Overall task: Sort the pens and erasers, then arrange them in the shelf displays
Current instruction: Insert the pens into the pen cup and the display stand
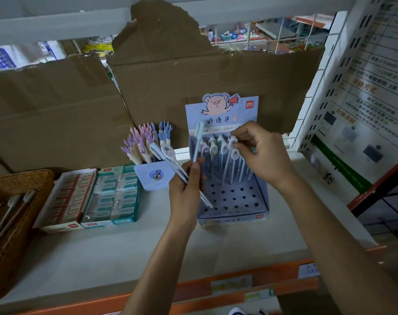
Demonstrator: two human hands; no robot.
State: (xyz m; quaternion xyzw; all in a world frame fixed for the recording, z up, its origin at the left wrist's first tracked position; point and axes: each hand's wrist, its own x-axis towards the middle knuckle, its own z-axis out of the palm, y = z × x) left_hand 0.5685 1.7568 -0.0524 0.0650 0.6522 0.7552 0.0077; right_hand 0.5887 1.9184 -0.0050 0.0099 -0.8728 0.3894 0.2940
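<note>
Lilac card forms the pen display box (pixel 233 200). The holes in its front rows are open, and charm-topped pens (pixel 225 164) stand in the back rows. The right hand (pixel 259 153) pinches the top of one of those standing pens. The left hand (pixel 186 189) grips a small bunch of loose pens (pixel 168 158) just beside the box's left wall. Further left, a blue holder (pixel 154 176) carries coral-topped pens (pixel 141 142). A teal carton (pixel 112 194) and a red-trimmed carton (pixel 66 201) sit packed with erasers, and a wicker basket (pixel 23 180) holds two grey pens (pixel 9 214).
</note>
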